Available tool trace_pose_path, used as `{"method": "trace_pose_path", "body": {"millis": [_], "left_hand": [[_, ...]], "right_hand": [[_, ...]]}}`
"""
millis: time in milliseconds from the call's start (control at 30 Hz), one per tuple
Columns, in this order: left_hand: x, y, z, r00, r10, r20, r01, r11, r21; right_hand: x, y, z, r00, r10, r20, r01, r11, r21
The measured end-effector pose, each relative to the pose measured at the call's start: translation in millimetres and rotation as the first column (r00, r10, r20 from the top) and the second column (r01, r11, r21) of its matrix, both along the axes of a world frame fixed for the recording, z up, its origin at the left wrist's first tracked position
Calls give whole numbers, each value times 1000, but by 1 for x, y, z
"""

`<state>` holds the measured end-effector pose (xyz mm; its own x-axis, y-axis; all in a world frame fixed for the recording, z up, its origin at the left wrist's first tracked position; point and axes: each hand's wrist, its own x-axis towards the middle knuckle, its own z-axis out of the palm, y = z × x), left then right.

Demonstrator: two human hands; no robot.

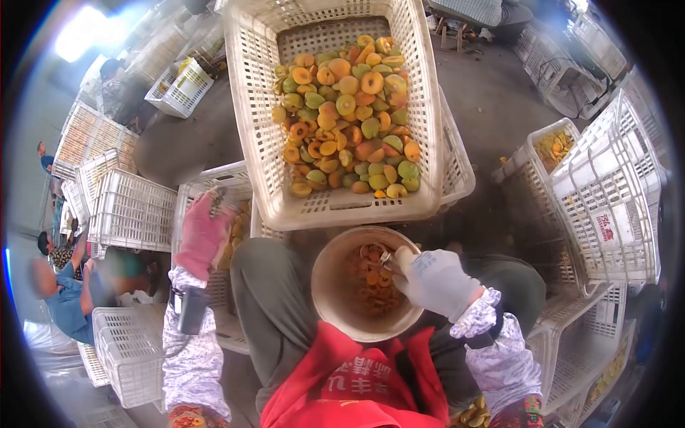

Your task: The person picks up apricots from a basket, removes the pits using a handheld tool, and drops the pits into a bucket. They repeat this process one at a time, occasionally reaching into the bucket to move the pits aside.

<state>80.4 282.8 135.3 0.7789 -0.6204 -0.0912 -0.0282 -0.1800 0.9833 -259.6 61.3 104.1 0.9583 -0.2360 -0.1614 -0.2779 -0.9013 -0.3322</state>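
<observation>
My right hand point(437, 282), in a pale grey glove, is over the rim of a whitish bucket point(328, 307) between my knees. Its fingers are closed on a metal loop tool point(386, 257), whose ring end points into the bucket. Orange-brown fruit pits or scraps point(378, 289) lie inside. My left hand point(202, 232), in a pink glove, is above a white crate at the left that holds fruit pieces point(239, 232); its fingertips are blurred. In front stands a large white crate point(246, 107) with many halved apricots point(342, 107), several showing hollow centres.
Stacked white crates point(132, 210) stand to the left, and more crates point(606, 200) to the right. A person in a blue shirt point(71, 307) is at the far left. A red apron point(349, 378) covers my lap. Another fruit crate point(180, 89) sits on the floor behind.
</observation>
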Motion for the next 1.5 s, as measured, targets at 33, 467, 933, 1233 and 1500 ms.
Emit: {"method": "trace_pose_path", "body": {"millis": [33, 467, 933, 1233, 1500], "left_hand": [[-21, -15, 18, 800, -204, 564, -66, 905, 421], [-155, -270, -98, 556, -809, 190, 164, 331, 929], [-108, -167, -87, 808, -454, 376, 485, 874, 14], [-134, -146, -62, 888, -360, 287, 379, 925, -14], [-137, -143, -67, 948, -260, 183, 298, 927, -228]], "right_hand": [[-3, -5, -1, 991, -38, 131, 43, 999, -33], [-13, -58, 49, 650, -552, 523, 457, 833, 311], [9, -34, 14, 794, -380, 475, 271, 920, 283], [42, -7, -6, 859, -256, 443, 251, 965, 70], [54, -1, -10, 862, -234, 450, 226, 971, 73]]}}
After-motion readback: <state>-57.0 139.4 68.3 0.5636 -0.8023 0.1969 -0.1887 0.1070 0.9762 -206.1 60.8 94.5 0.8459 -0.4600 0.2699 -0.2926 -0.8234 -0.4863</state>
